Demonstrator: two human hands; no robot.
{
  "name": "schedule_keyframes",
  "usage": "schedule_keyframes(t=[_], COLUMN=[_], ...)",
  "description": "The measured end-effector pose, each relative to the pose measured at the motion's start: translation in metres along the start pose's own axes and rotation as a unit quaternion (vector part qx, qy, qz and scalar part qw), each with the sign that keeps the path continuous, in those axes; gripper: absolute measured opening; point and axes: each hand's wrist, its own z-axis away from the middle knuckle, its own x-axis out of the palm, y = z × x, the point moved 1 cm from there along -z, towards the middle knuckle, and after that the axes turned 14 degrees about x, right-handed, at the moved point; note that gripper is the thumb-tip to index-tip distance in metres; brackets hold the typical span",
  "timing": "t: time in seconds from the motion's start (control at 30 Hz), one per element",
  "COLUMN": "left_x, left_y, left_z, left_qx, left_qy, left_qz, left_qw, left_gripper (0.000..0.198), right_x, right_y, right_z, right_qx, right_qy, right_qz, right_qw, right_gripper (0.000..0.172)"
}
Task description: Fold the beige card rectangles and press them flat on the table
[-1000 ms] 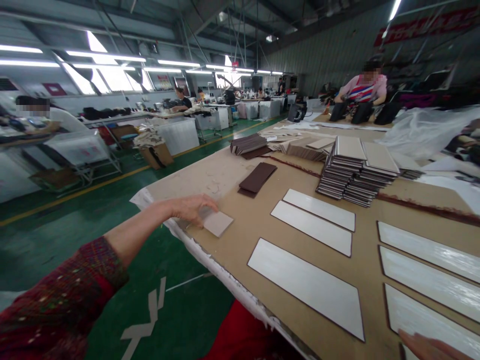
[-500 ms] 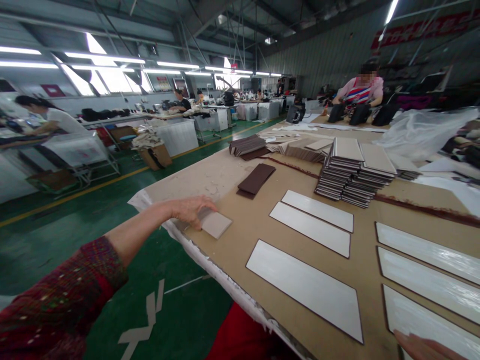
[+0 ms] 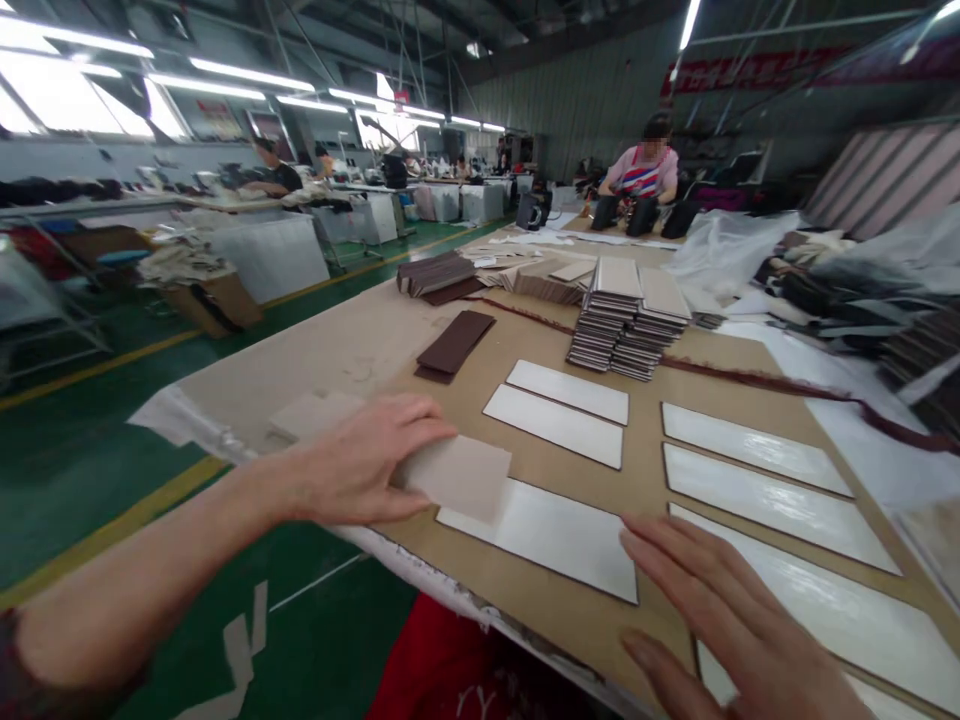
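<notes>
My left hand [image 3: 375, 455] grips a beige board [image 3: 469, 480] between thumb and fingers. The board covers the left end of a glossy white panel with a dark edge [image 3: 570, 545]; whether they touch I cannot tell. My right hand [image 3: 720, 600] is open, its fingers stretched toward that panel's right end, with nothing in them. Beneath and beyond the right hand lie several more white panels [image 3: 780, 500]. Two narrower white panels [image 3: 559, 425] lie farther back. Behind my left hand is a blurred beige piece [image 3: 311, 415] on the table.
Dark brown strips [image 3: 456, 342] lie mid-table. Stacked panels [image 3: 622, 320] stand farther back, near brown piles [image 3: 435, 275] and clear plastic sheeting [image 3: 731, 245]. A co-worker [image 3: 645, 175] is at the table's far end. The table's near edge [image 3: 420, 575] drops to green floor.
My left hand has moved right, carrying the beige board from near the table's left edge to over the white panel. My right hand has come farther into view. The camera has turned right.
</notes>
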Motion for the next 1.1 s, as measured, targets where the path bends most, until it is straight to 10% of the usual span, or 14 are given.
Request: schedule_keyframes(t=[0.27,0.53,0.7,0.87,1.1], left_x=[0.029,0.034,0.083,0.124,0.129], left_y=[0.065,0.045,0.028,0.035,0.035], left_z=[-0.044,-0.016,0.024,0.027,0.025], left_qx=[0.096,0.002,-0.134,-0.146,-0.150], left_qy=[0.055,0.201,0.223,0.195,0.224], left_qz=[0.038,0.045,0.078,0.108,0.114], left_qw=[0.993,0.979,0.962,0.964,0.956], left_gripper=[0.057,0.069,0.043,0.039,0.040], right_x=[0.018,-0.003,-0.011,0.009,0.028], right_y=[-0.039,0.017,0.070,0.072,0.065], right_z=[-0.023,-0.023,0.000,0.007,-0.010], right_qx=[-0.030,0.075,0.236,0.158,0.100], right_qy=[-0.079,0.017,-0.014,-0.079,-0.138], right_qz=[0.050,0.025,0.028,-0.001,-0.005], right_qw=[0.995,0.997,0.971,0.984,0.985], right_gripper=[0.064,0.052,0.061,0.060,0.063])
